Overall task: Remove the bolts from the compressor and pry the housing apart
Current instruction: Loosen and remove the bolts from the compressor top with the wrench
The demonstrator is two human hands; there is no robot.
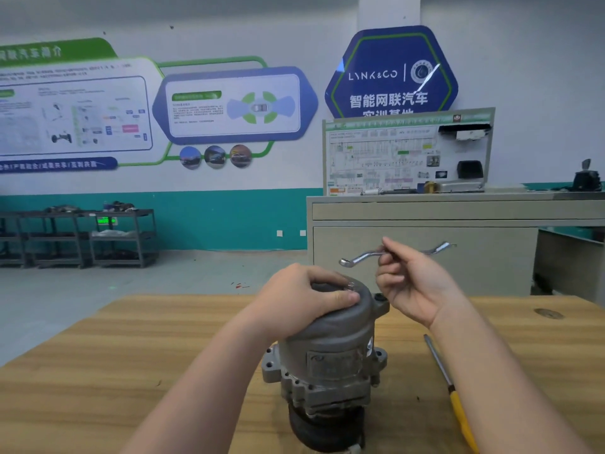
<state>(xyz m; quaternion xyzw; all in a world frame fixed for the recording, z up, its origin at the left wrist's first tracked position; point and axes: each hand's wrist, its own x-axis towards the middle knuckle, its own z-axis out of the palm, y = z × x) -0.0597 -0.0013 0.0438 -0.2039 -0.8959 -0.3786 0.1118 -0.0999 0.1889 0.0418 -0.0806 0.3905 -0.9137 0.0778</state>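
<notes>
A grey metal compressor [330, 358] stands upright on the wooden table [147, 348], its black pulley end facing down near the table's front edge. My left hand [301, 299] grips the domed top of the housing, thumb lying across it. A bolt head [351, 285] shows on the top just beyond my fingers. My right hand [412, 283] is raised to the right of the compressor and pinches the middle of a silver offset ring wrench [360, 257], held level in the air above the housing top.
A screwdriver with a yellow handle [458, 407] lies on the table to the right of the compressor. A grey cabinet [425, 211] with a training board stands behind the table. Dark shelf racks [82, 237] line the far left wall.
</notes>
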